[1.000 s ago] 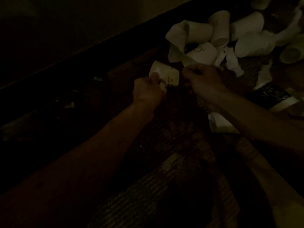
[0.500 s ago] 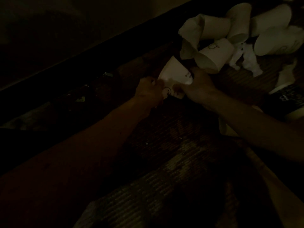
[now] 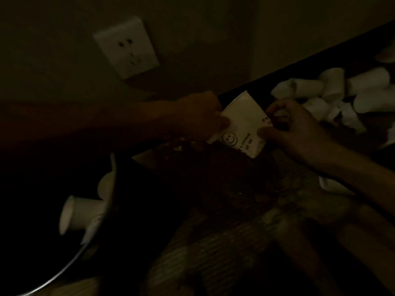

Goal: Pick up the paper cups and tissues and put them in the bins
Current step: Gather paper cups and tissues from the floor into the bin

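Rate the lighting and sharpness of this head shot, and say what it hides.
Head view: very dim, no glare; only the white paper cup, gripped by left hand and right hand, the cup pile and the wall socket stand out. Head view: soft focus, the cup's smiley readable but its text not; the bin interior is mostly black.

light: very dim, yellowish | shadows: heavy lower left | sharpness: soft, grainy | edges: wide-angle bend
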Tool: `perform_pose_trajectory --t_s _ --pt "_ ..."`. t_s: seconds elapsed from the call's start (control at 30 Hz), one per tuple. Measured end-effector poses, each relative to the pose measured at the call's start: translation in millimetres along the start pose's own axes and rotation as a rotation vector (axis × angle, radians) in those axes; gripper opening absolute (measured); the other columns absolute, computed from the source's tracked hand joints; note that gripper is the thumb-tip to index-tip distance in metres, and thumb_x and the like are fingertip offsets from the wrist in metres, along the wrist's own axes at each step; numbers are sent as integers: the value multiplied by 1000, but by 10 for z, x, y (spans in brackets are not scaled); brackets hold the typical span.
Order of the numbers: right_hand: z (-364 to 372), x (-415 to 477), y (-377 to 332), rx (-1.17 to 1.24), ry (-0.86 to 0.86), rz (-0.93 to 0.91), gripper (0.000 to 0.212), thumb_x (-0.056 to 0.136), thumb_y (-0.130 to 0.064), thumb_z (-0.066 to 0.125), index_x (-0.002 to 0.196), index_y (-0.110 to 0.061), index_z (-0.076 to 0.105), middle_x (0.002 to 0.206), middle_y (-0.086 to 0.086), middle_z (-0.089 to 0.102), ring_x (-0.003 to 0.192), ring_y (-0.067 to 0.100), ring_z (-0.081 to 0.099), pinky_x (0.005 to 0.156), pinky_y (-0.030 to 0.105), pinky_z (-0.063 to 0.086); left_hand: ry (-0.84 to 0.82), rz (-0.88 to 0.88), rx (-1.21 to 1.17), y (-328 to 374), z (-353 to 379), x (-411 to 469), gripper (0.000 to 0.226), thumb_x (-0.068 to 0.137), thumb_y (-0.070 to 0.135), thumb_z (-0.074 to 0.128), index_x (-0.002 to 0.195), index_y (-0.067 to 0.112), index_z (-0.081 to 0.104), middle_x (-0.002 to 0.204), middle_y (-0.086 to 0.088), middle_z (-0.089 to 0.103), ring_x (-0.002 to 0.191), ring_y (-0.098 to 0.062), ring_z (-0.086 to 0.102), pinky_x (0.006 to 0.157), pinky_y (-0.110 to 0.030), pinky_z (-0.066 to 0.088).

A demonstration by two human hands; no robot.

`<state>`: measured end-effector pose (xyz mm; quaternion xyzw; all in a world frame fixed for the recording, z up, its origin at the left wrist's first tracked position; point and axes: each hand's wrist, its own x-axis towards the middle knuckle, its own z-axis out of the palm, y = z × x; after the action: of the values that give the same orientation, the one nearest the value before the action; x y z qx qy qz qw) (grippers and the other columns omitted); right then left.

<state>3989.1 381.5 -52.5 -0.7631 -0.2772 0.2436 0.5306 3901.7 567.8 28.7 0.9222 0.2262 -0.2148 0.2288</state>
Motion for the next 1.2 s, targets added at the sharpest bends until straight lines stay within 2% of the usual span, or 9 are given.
perform_pose_trajectory --t_s 0.1,0.27,0.37,0.53,0.67,0.87,0.97,1.07,1.2 --pt "305 -97 -608 24 -62 -129 34 84 -21 71 87 -46 48 100 -12 65 90 0 65 64 23 56 155 54 172 -306 -433 -585 29 96 41 52 111 20 65 94 5 67 75 -9 63 62 -29 55" --pt "904 -248 -1523 125 -194 -342 30 84 -19 70 91 -40 52 87 -25 69 78 -7 67 53 13 52 477 63 176 -994 -831 -1546 15 87 50 56 91 39 47 76 14 52 61 0 54 51 -21 35" --pt "1335 -321 -1814 -122 -265 -454 24 79 -31 68 92 -44 53 88 -23 67 83 -8 65 59 13 53 546 106 8 -1427 -828 -1909 21 82 54 52 83 33 49 68 9 57 56 8 56 50 -25 35" --pt "1944 -423 -1879 -676 -541 -602 20 86 -36 66 102 -43 56 89 -19 61 82 -2 60 64 17 49 389 36 -197 -1998 -507 -1991 24 82 57 48 79 35 56 67 9 61 53 -3 56 49 -29 43" --pt "2333 -416 -1811 -1019 -762 -739 24 89 -23 63 110 -32 58 106 -6 62 95 15 61 78 36 53 332 55 -367 -2247 -276 -1972 23 82 50 50 82 29 60 69 12 66 49 0 57 42 -16 40" --pt "2550 -463 -1825 -644 -880 -413 36 74 -56 74 104 -41 60 87 -24 63 89 -11 58 73 8 47 286 94 -576 -2484 -105 -1932 16 91 33 57 77 26 59 59 10 63 49 0 57 44 -19 42" --pt "2586 -349 -1875 -402 -657 -285 30 74 -54 69 94 -33 63 82 -12 71 72 1 68 68 32 58 259 112 -689 -2535 -108 -1866 16 92 30 59 78 24 62 63 10 66 54 0 60 47 -17 45" --pt "2644 -247 -1873 -614 -571 -320 22 79 -45 69 81 -24 61 72 -4 66 67 4 63 58 34 54 130 135 -664 -2532 -68 -1723 13 91 35 62 83 25 64 72 5 69 65 -5 64 55 -19 50" --pt "2695 -210 -1789 -974 -814 -235 16 86 -26 68 78 -30 54 87 -5 60 82 10 60 66 28 48 -92 135 -389 -2536 54 -1525 6 91 32 62 87 27 62 94 3 66 88 -12 63 75 -29 53"
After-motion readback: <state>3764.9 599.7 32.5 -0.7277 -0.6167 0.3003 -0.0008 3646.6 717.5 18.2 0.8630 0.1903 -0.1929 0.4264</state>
